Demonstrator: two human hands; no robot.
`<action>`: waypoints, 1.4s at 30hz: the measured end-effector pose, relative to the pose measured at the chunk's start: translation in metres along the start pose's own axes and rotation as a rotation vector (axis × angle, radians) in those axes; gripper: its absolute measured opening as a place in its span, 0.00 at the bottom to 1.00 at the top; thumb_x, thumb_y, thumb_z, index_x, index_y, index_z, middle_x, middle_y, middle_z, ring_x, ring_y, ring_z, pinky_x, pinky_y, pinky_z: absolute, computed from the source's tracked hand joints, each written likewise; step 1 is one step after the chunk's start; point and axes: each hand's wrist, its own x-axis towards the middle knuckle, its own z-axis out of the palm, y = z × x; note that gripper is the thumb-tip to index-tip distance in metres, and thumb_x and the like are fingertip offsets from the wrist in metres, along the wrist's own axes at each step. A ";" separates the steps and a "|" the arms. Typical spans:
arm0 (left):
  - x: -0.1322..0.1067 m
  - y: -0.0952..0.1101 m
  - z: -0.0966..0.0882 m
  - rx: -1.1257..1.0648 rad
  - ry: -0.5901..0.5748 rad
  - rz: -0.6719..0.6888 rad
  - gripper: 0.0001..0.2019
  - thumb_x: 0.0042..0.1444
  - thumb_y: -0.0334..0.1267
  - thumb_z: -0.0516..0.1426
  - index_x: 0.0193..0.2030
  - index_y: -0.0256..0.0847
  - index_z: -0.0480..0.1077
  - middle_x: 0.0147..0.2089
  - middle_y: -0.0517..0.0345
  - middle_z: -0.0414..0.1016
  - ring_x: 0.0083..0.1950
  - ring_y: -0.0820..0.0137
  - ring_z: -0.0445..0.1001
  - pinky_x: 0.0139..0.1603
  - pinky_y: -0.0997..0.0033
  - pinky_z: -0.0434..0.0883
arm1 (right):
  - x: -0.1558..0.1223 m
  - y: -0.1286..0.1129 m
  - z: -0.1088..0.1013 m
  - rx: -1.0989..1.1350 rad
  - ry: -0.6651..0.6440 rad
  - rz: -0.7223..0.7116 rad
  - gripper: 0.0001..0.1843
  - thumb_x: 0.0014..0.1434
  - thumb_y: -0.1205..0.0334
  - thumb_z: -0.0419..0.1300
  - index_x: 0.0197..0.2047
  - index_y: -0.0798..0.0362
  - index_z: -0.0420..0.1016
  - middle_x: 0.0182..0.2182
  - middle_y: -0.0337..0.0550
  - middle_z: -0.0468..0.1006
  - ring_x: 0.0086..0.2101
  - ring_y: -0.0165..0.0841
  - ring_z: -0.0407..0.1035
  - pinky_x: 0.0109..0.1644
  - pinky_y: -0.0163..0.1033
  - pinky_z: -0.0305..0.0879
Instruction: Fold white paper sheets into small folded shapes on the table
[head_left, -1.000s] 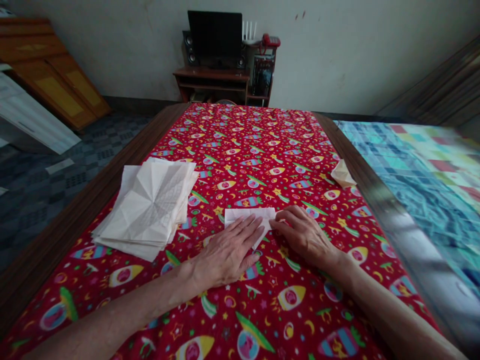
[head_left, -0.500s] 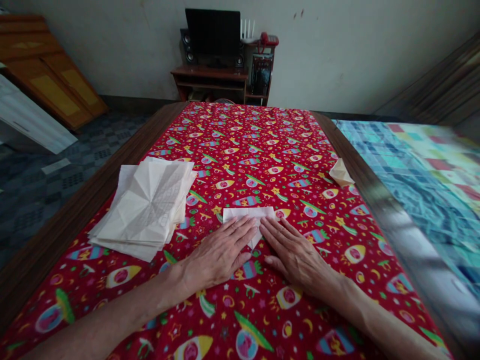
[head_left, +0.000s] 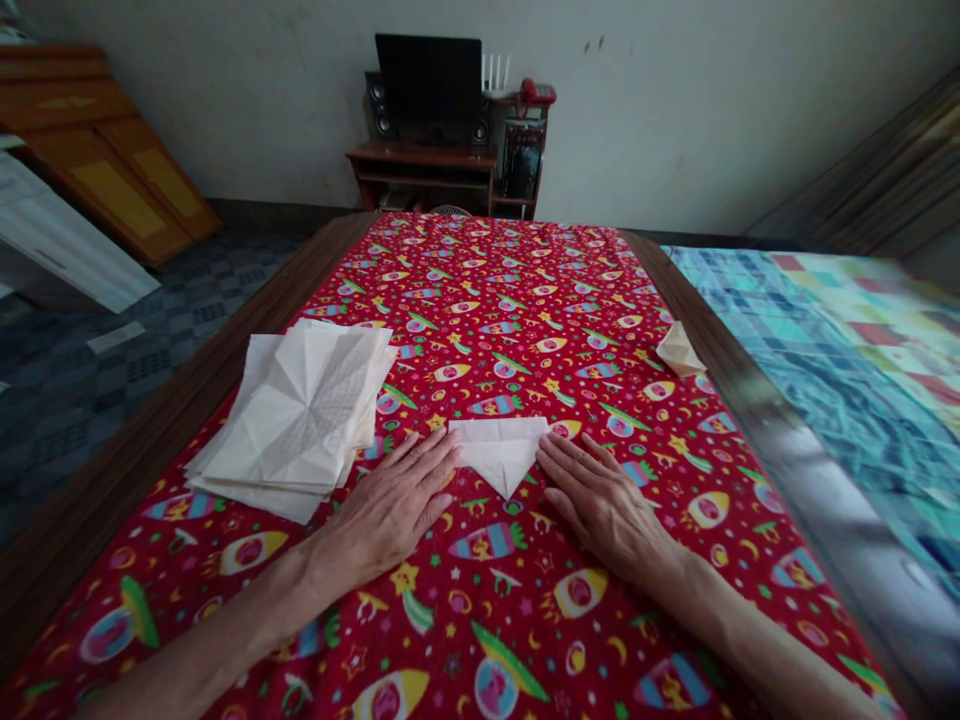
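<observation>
A tabletop (head_left: 274,300) spread with a red rocket-print cloth (head_left: 480,610) carries a stack of creased paper sheets (head_left: 292,410) along its left edge. The left hand (head_left: 397,500) and right hand (head_left: 600,500), which half a second ago covered the lower part of the work, have drawn apart to either side; the fingers of both lie extended and slightly spread, tips at the sheet's side edges, gripping nothing. Bared between them, midway between the tabletop's left and right edges and well short of the far one, lies a folded white paper (head_left: 499,450), its point facing the wearer; its flat lie suggests the folds are holding. A small folded paper piece (head_left: 680,350) sits by the right edge.
</observation>
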 end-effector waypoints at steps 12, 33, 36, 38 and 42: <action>0.057 -0.019 0.002 -0.139 0.113 -0.203 0.19 0.55 0.43 0.61 0.51 0.38 0.66 0.47 0.51 0.67 0.49 0.60 0.68 0.52 0.58 0.69 | 0.043 0.020 0.004 0.175 -0.028 0.206 0.10 0.61 0.55 0.59 0.33 0.52 0.69 0.33 0.43 0.72 0.35 0.35 0.66 0.40 0.42 0.64; 0.077 -0.022 -0.013 -0.341 -0.108 -0.269 0.08 0.47 0.35 0.65 0.24 0.39 0.69 0.26 0.64 0.70 0.28 0.74 0.68 0.28 0.76 0.61 | 0.044 0.029 0.010 0.224 0.037 0.175 0.34 0.59 0.56 0.59 0.65 0.52 0.54 0.52 0.55 0.69 0.50 0.45 0.65 0.51 0.54 0.66; 0.076 -0.020 -0.013 -0.459 -0.079 -0.301 0.05 0.49 0.31 0.63 0.27 0.38 0.71 0.25 0.66 0.71 0.26 0.76 0.68 0.27 0.77 0.60 | 0.047 0.031 0.010 0.345 0.022 0.243 0.31 0.59 0.58 0.59 0.63 0.53 0.57 0.45 0.50 0.74 0.42 0.41 0.70 0.44 0.47 0.69; 0.076 -0.019 -0.011 -0.446 0.029 -0.235 0.05 0.50 0.29 0.63 0.29 0.38 0.70 0.26 0.65 0.72 0.28 0.75 0.70 0.30 0.77 0.63 | 0.049 0.031 0.006 0.437 -0.020 0.248 0.19 0.60 0.60 0.57 0.55 0.53 0.68 0.36 0.43 0.76 0.33 0.34 0.70 0.36 0.39 0.68; 0.075 -0.015 -0.016 -0.248 0.308 -0.047 0.05 0.56 0.31 0.59 0.30 0.39 0.68 0.30 0.61 0.74 0.34 0.71 0.71 0.39 0.72 0.66 | 0.052 0.030 -0.009 0.373 0.075 0.127 0.08 0.63 0.64 0.54 0.34 0.53 0.73 0.30 0.41 0.73 0.31 0.31 0.66 0.34 0.36 0.63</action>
